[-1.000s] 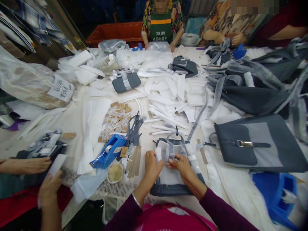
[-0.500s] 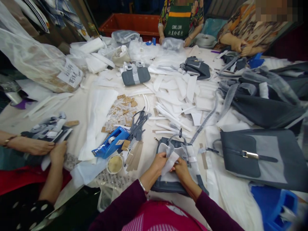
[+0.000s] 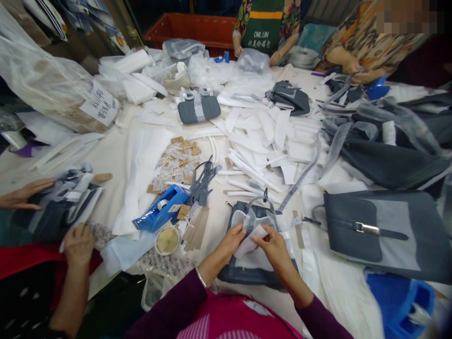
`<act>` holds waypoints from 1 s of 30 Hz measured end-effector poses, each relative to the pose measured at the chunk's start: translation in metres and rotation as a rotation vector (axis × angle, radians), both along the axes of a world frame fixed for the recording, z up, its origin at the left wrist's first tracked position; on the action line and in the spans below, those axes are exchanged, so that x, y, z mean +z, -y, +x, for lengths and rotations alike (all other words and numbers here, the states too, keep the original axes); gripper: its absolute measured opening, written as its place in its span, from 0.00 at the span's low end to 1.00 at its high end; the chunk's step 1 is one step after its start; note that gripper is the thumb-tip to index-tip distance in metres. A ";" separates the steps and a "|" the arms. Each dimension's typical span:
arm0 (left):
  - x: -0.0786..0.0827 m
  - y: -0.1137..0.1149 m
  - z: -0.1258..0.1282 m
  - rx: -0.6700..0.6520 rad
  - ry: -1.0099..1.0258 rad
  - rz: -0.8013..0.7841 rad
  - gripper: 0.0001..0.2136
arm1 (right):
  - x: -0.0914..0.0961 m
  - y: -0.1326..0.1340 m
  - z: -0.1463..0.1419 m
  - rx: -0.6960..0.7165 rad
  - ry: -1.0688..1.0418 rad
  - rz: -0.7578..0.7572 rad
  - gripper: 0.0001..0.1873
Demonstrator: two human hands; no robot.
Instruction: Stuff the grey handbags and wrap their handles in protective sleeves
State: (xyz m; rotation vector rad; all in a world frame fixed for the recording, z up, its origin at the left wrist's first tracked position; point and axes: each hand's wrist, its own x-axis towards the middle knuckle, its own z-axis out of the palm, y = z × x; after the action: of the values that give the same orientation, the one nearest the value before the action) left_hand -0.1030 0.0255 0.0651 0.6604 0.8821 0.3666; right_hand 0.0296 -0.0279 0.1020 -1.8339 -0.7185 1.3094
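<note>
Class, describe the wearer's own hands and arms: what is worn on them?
The left hand and right hand are ungloved. Plain dark purple sleeves end short of the wrists. A thin silvery bangle circles the left wrist; none shows on the right.

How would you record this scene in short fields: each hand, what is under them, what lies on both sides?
Left hand: at left edge of white strip; grip unclear
Right hand: pinching upper right end of white strip
Under hands: dark gray bag
Left of bag: blue tape dispenser, pile of tags
Right of bag: gray flap bag with metal buckle
</note>
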 end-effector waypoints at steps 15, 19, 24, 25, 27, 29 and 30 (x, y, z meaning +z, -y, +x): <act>0.009 -0.008 -0.025 -0.177 0.066 -0.108 0.25 | -0.028 -0.042 0.011 0.147 0.149 -0.063 0.07; 0.011 -0.003 -0.018 -0.120 -0.028 -0.105 0.22 | -0.028 -0.044 0.003 0.098 0.242 -0.016 0.12; 0.008 0.002 -0.013 -0.104 -0.129 -0.026 0.20 | -0.012 -0.014 0.039 -0.114 0.335 0.233 0.17; 0.007 0.002 -0.012 -0.100 -0.148 -0.012 0.20 | -0.012 -0.002 0.055 -0.184 0.397 0.254 0.16; 0.004 0.002 -0.011 -0.092 -0.171 0.008 0.19 | -0.020 0.024 0.093 -0.282 0.573 0.165 0.15; 0.003 0.001 -0.010 -0.084 -0.169 0.029 0.19 | -0.035 0.049 0.127 -0.228 0.751 -0.069 0.15; 0.002 0.001 -0.010 -0.081 -0.165 0.036 0.19 | -0.044 0.058 0.140 -0.160 0.813 -0.177 0.14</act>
State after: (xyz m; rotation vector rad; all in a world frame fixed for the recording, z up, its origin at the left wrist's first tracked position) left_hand -0.1129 0.0247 0.0674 0.7654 1.0035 0.2586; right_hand 0.1693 -0.0862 0.0585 -2.5285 -0.8492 0.4967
